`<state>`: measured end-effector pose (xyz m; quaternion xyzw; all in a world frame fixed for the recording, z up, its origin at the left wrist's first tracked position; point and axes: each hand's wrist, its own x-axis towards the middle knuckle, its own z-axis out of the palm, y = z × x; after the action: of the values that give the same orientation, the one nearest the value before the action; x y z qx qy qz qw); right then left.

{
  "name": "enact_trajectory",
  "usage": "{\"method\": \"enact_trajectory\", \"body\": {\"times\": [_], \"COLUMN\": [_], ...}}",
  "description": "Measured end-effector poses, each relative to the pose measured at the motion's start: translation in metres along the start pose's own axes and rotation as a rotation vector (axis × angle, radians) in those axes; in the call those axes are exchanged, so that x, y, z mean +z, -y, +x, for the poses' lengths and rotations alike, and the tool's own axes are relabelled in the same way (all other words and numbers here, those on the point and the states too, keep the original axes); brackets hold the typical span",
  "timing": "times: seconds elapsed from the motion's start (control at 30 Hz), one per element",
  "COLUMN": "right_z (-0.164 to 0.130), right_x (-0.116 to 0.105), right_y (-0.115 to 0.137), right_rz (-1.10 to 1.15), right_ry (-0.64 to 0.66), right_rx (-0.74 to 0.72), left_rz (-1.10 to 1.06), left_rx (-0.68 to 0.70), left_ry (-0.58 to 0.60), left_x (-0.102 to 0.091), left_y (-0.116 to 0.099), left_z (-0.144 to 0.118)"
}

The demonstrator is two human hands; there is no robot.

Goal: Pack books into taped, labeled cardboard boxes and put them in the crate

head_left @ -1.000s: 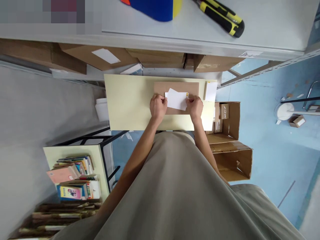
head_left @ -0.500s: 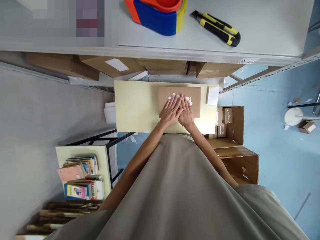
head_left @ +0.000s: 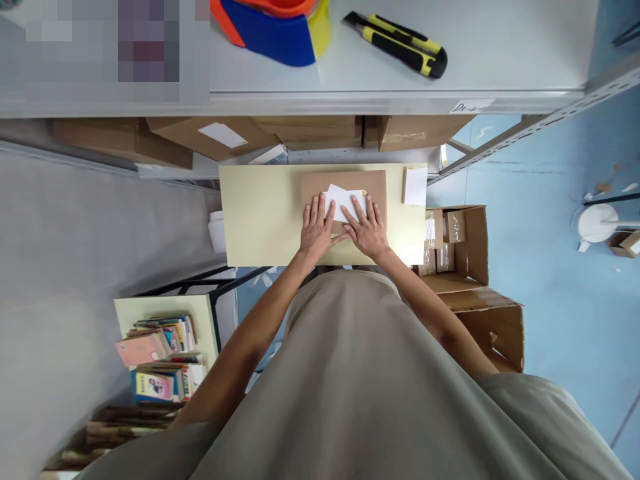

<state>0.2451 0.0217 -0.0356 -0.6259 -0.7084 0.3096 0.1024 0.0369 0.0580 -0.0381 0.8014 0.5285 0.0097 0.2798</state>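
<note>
Both hands lie flat, fingers spread and gripping nothing: the left hand point(head_left: 317, 228) and the right hand point(head_left: 367, 230) press palm-down side by side, thumbs nearly meeting, on a brown cardboard parcel point(head_left: 344, 200). Going from big to small around them: a grey metal shelf point(head_left: 450, 73) runs across the top of the view, with more cardboard boxes point(head_left: 200, 133) stowed under it. Below that stands the pale yellow table point(head_left: 260, 213) bearing the parcel, which sits toward its far right part, lengthwise along the far edge. An open carton point(head_left: 465, 240) with smaller packets inside stands on the blue floor just right of the table, and a low side table stacked with books point(head_left: 155, 353) is at the lower left. On the shelf rest a blue and orange tape dispenser point(head_left: 270, 30) and a yellow-black utility knife point(head_left: 400, 47), well apart from the hands. On the parcel lies a white label point(head_left: 343, 200), tilted slightly, its near corners under the fingertips of both hands; the flat, spread pose looks like pressure meant to smooth it down and keep it from shifting. So the label lies just ahead of the palms, between and beneath the fingers. A separate white slip point(head_left: 415, 185) lies at the table's far right corner, untouched.
</note>
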Motion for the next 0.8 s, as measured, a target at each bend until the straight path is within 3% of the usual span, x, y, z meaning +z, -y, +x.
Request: {"method": "enact_trajectory", "body": {"times": [0.17,0.33,0.43,0.5,0.57,0.63,0.8], "right_z": [-0.016,-0.048,-0.064,-0.069,-0.07,-0.072,-0.097], "right_x": [-0.002,-0.004,0.002,0.008,0.013,0.013,-0.014], "right_y": [-0.003,-0.025,-0.047,-0.057,-0.058,-0.051,-0.024], "right_rz": [-0.008,0.011,0.186,0.345,0.469,0.531,0.57], "right_ry": [-0.037,-0.038,-0.057,-0.057,-0.061,-0.113,-0.328], "right_rx": [0.054,0.111,0.223,0.274,0.285,0.277,0.245], "left_rz": [-0.021,-0.114,-0.231,-0.365,-0.485,-0.548,-0.584], "left_rx": [-0.043,-0.189,-0.423,-0.515,-0.512,-0.465,-0.288], "left_ry": [-0.002,-0.131,-0.259,-0.25,-0.192,-0.191,-0.366], "left_x": [-0.003,0.01,0.026,0.034,0.036,0.027,-0.019], "left_y": [-0.003,0.005,0.021,0.031,0.037,0.036,0.018], "left_z": [-0.012,-0.042,-0.051,-0.051,-0.048,-0.048,-0.072]}}
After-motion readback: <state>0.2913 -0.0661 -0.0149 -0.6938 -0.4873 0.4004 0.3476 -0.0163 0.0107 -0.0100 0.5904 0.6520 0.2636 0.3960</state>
